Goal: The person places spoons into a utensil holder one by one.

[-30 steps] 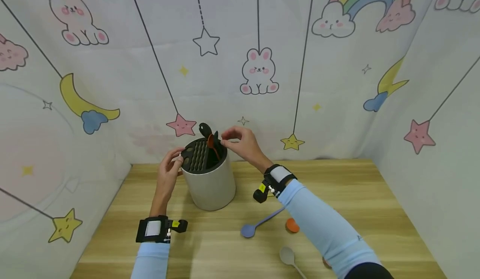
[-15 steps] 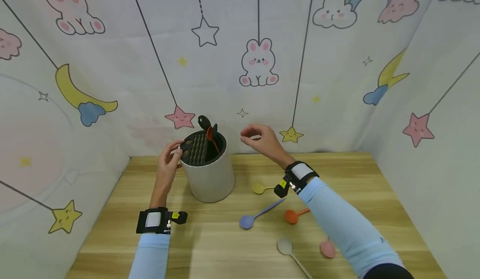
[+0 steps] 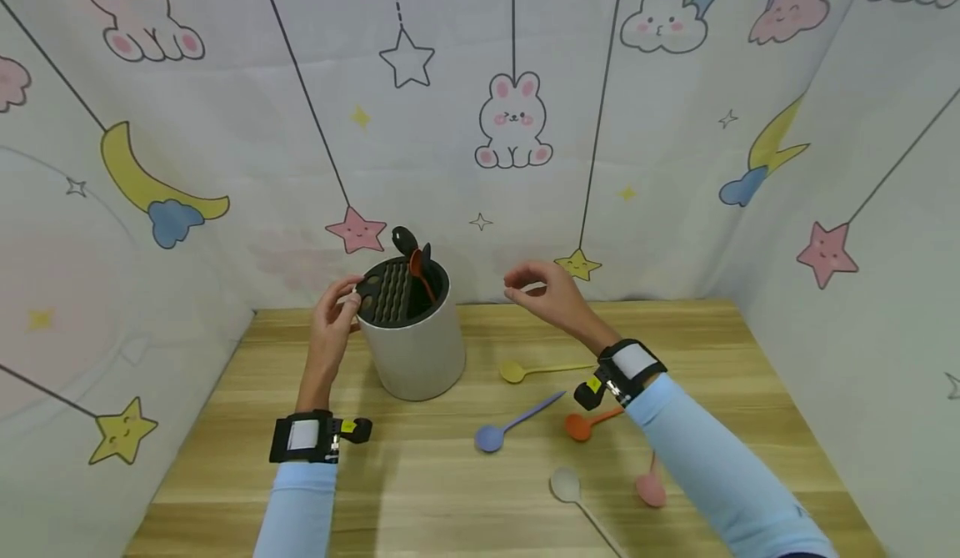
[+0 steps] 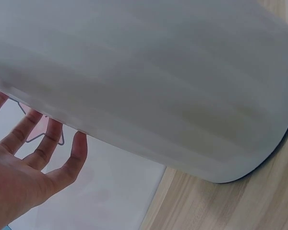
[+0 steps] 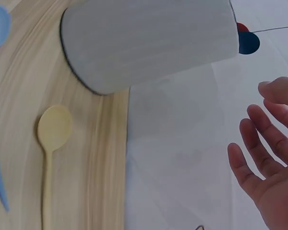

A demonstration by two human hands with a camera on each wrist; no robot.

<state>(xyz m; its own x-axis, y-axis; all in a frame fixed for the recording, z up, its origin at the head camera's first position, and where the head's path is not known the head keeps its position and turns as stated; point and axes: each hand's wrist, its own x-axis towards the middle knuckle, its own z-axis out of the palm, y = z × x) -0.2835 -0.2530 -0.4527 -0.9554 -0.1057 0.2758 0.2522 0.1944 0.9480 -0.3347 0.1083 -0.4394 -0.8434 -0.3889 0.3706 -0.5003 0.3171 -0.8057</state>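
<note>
A white cylindrical utensil holder (image 3: pixel 420 358) with a dark slotted top (image 3: pixel 386 291) stands at the back of the table. Black spoons (image 3: pixel 405 241) and an orange spoon (image 3: pixel 418 266) stick up from its opening. My left hand (image 3: pixel 333 320) holds the holder's left rim, thumb near the top; in the left wrist view its fingers (image 4: pixel 48 139) touch the grey-white wall. My right hand (image 3: pixel 551 295) is in the air to the right of the holder, apart from it. Nothing is between its loosely bent fingers, as the right wrist view also shows (image 5: pixel 264 148).
On the table (image 3: pixel 450 508) lie several spoons: yellow (image 3: pixel 513 372), blue (image 3: pixel 491 438), orange (image 3: pixel 579 427), beige (image 3: pixel 566 485) and pink (image 3: pixel 650 490). The right forearm passes over the orange spoon's handle end. A patterned cloth wall (image 3: pixel 300 166) stands behind.
My right hand has moved away from the utensils in the holder, to the right. The left hand stays on the rim. More of the spoons on the table shows.
</note>
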